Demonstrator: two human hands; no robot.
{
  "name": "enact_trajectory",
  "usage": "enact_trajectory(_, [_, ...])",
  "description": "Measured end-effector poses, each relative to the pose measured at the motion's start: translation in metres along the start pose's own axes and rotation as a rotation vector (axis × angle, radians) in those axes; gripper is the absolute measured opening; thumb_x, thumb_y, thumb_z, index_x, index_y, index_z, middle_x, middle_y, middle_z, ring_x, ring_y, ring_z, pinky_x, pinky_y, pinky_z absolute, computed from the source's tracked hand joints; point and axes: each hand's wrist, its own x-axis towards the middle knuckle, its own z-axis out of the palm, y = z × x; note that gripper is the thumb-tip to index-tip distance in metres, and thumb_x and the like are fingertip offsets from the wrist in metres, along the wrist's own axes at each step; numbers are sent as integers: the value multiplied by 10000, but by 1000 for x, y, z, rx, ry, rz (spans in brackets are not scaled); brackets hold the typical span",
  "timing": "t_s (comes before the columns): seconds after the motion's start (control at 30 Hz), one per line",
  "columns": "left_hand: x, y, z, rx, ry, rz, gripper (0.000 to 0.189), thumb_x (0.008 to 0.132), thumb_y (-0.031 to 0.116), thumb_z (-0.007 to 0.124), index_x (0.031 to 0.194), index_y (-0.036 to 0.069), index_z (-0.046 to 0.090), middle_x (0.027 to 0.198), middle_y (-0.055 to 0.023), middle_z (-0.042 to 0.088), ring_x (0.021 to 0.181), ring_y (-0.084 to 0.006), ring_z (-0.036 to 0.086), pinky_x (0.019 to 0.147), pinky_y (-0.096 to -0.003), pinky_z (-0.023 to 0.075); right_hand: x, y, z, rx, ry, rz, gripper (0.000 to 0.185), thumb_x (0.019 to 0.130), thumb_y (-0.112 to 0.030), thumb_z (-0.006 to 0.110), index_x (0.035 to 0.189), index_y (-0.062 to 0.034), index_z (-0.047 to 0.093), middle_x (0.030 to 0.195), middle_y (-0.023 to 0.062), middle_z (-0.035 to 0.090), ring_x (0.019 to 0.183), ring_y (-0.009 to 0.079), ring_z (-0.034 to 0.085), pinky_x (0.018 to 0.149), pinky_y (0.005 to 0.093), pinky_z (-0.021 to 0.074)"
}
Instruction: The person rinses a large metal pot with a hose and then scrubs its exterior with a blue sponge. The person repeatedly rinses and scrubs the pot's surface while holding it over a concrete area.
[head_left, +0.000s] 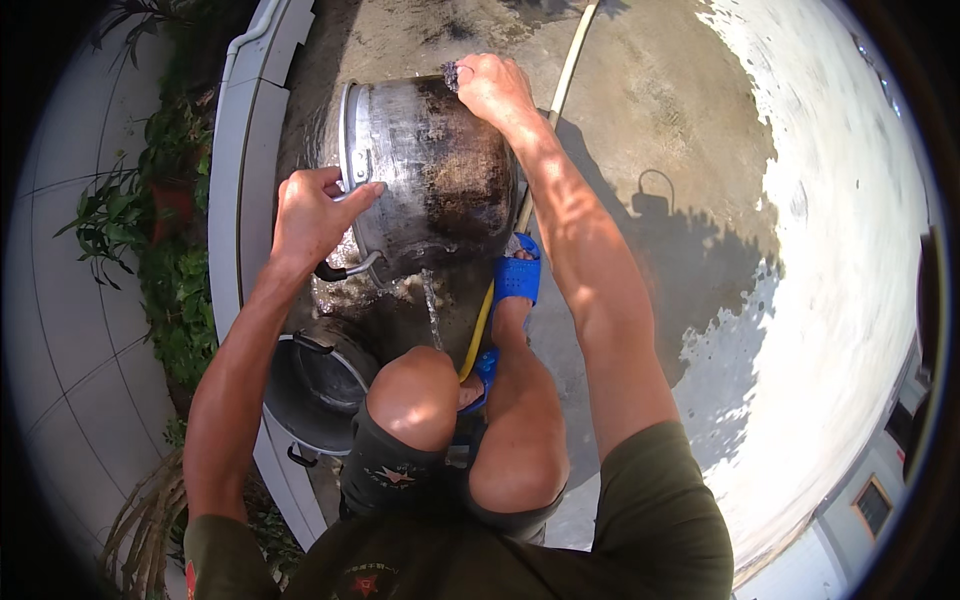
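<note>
A large metal stockpot (442, 172) lies on its side on the wet ground, its mouth facing left. Its outer wall is shiny near the rim and blackened brown towards the base. My left hand (319, 214) grips the pot's rim, thumb on the outside; the other fingers are partly hidden at the mouth. In my right hand (495, 86) is a dark scouring pad (451, 76), pressed against the far upper side of the pot near its base. A loop handle (349, 268) with a black grip sticks out below my left hand. A thin stream of water (431, 307) shows beside the pot.
A second metal pot (300, 397) stands left of my knees. A yellow hose (480, 326) runs by my blue sandals (517, 274); a pale pole or pipe (574, 60) lies beyond. A low white-tiled kerb (251, 165) and plants (176, 300) border the left. Sunlit concrete (825, 225) stretches right.
</note>
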Motion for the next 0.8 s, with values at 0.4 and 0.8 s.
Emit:
enact_trajectory(0.4, [-30, 8, 8, -114, -11, 26, 329, 869, 244, 898, 921, -61, 785, 645, -135, 706, 584, -90, 620, 578, -356, 513, 17, -14, -1, -109, -42, 169, 247, 951, -122, 598, 1020, -17, 811, 1122, 212, 791, 1074, 381, 757, 938, 463, 596])
enact_trajectory(0.8, [-71, -17, 9, -140, 68, -19, 307, 865, 215, 894, 988, -47, 791, 651, -153, 709, 556, -111, 611, 544, -346, 492, -14, -62, 15, -183, -249, -40, 332, 1007, -231, 557, 1180, -66, 788, 1277, 173, 749, 1228, 356, 691, 1079, 468, 540])
